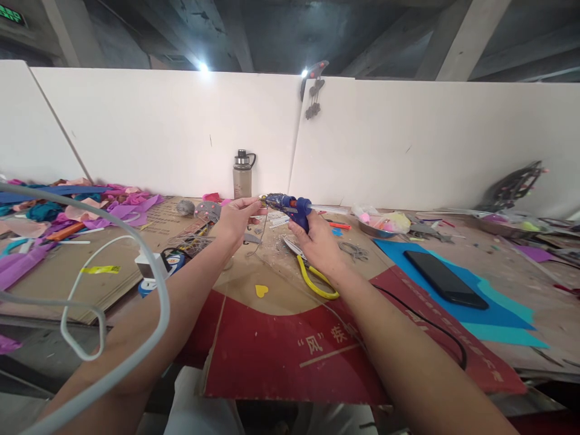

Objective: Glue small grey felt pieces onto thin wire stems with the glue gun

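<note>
A thick white cable point(156, 338) loops across the left foreground, nearest the camera. The white partition point(167, 121) spans the back, behind the table point(489, 254). Brown-and-red cardboard point(290, 356) covers the middle of the table, while crumpled pink, purple and teal material point(122, 208) is heaped at the far left. Blue sheets point(489, 314) lie at the right, with a black phone point(444, 279) on top. A capped bottle point(242, 178) stands upright against the partition.

The right hand point(319, 241) is wrapped around the handle of a blue glue gun point(296, 208), held above the cardboard with its nozzle toward the left. At that nozzle, the fingers of the left hand point(235, 223) are drawn together; whether they grip anything cannot be told. Yellow-handled pliers point(315, 281) lie open below the right hand. Smallest is a yellow heart point(261, 291), flat on the cardboard, left of the pliers.
</note>
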The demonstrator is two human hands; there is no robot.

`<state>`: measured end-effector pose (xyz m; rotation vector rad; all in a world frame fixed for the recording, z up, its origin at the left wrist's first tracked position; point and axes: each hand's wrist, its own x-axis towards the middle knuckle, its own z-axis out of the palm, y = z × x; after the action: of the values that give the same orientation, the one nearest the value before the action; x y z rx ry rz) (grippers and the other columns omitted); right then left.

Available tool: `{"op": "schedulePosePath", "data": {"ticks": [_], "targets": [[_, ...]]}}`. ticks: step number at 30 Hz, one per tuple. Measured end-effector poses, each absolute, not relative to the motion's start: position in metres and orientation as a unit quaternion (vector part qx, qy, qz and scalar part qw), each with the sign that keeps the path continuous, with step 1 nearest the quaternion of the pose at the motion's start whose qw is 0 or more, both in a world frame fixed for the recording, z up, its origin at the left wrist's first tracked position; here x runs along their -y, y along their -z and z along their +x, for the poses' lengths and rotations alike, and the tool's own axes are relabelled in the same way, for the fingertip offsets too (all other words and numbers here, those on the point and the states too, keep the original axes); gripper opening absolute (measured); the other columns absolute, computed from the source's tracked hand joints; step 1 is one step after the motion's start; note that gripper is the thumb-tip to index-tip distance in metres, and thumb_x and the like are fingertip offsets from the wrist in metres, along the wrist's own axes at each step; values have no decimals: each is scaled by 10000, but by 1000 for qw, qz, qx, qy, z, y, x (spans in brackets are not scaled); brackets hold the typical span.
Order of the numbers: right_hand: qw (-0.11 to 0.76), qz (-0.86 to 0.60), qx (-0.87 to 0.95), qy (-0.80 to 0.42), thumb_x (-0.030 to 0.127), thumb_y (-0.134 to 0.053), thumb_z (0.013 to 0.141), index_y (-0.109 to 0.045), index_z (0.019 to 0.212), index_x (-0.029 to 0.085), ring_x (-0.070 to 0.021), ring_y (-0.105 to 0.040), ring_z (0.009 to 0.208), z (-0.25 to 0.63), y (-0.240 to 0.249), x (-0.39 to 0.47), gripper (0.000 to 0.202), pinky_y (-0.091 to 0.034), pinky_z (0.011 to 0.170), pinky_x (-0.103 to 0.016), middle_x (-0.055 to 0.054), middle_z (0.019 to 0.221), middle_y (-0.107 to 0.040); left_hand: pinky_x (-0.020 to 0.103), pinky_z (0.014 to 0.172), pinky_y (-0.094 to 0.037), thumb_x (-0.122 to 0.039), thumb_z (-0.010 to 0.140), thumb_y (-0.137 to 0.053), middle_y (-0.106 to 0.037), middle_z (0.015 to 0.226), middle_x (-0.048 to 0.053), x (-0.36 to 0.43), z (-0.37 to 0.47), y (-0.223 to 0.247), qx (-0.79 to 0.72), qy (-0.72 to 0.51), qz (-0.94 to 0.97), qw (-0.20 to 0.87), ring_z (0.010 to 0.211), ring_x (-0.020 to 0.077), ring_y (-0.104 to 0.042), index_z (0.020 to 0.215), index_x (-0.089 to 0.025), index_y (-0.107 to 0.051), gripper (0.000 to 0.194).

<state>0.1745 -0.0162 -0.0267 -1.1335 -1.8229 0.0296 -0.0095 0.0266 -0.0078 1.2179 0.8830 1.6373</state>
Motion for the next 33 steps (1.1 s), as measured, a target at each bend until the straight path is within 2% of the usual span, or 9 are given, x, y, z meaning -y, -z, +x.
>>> {"op": "schedulePosePath", "data": {"ticks": [6, 13, 20, 23, 26, 29, 31, 33], "targets": [[478, -464, 746, -10, 418, -435, 900, -582, 1038, 154, -300, -596, 898, 175, 27, 15, 332, -447, 773, -414, -166, 991, -657, 197, 505, -434, -268, 625, -770, -703, 773, 58, -28, -10, 8, -351, -664, 488, 445, 670, 136, -666, 758, -129, -695, 207], [469, -466, 750, -1, 425, -428, 905, -565, 1089, 127, -293, -592, 853, 175, 28, 14, 376, -443, 748, -405, -171, 952, -652, 205, 496, -432, -265, 610, -774, -702, 766, 58, -29, -10, 7, -351, -662, 487, 448, 653, 137, -661, 749, -126, -698, 211], [494, -448, 745, -24, 405, -470, 891, -569, 1099, 161, -263, -580, 835, 176, 28, 13, 336, -441, 755, -397, -140, 943, -657, 198, 505, -433, -265, 614, -783, -685, 714, 49, -27, -10, 7, -350, -664, 472, 461, 671, 142, -668, 740, -123, -687, 213], [535, -424, 722, -115, 392, -505, 873, -566, 1075, 201, -199, -566, 744, 175, 27, 14, 284, -457, 705, -348, -83, 924, -661, 189, 504, -434, -263, 615, -790, -682, 709, 49, -27, -11, 7, -347, -663, 461, 477, 672, 134, -667, 743, -119, -686, 219], [579, -376, 668, -278, 408, -532, 849, -550, 1026, 236, -117, -484, 570, 176, 25, 15, 248, -440, 549, -269, -13, 867, -651, 181, 503, -431, -248, 626, -788, -684, 729, 54, -27, -12, 7, -350, -657, 452, 492, 675, 125, -666, 752, -116, -690, 206], [613, -325, 586, -419, 420, -616, 778, -524, 932, 240, -88, -438, 525, 180, 21, 13, 254, -403, 454, -221, 14, 826, -633, 177, 504, -428, -225, 640, -776, -683, 740, 58, -28, -14, 8, -350, -656, 443, 502, 690, 124, -668, 750, -114, -689, 179], [620, -326, 539, -467, 414, -634, 756, -504, 880, 234, -86, -456, 537, 186, 19, 9, 254, -420, 454, -214, 9, 809, -625, 179, 511, -430, -227, 644, -774, -685, 750, 61, -29, -15, 8, -344, -654, 443, 508, 701, 126, -668, 752, -117, -688, 176], [592, -419, 525, -446, 398, -576, 801, -506, 865, 227, -90, -489, 550, 195, 20, 0, 195, -458, 499, -220, 3, 782, -616, 185, 519, -433, -246, 637, -781, -686, 764, 61, -29, -15, 9, -339, -649, 450, 511, 708, 128, -666, 756, -125, -689, 192]]}}
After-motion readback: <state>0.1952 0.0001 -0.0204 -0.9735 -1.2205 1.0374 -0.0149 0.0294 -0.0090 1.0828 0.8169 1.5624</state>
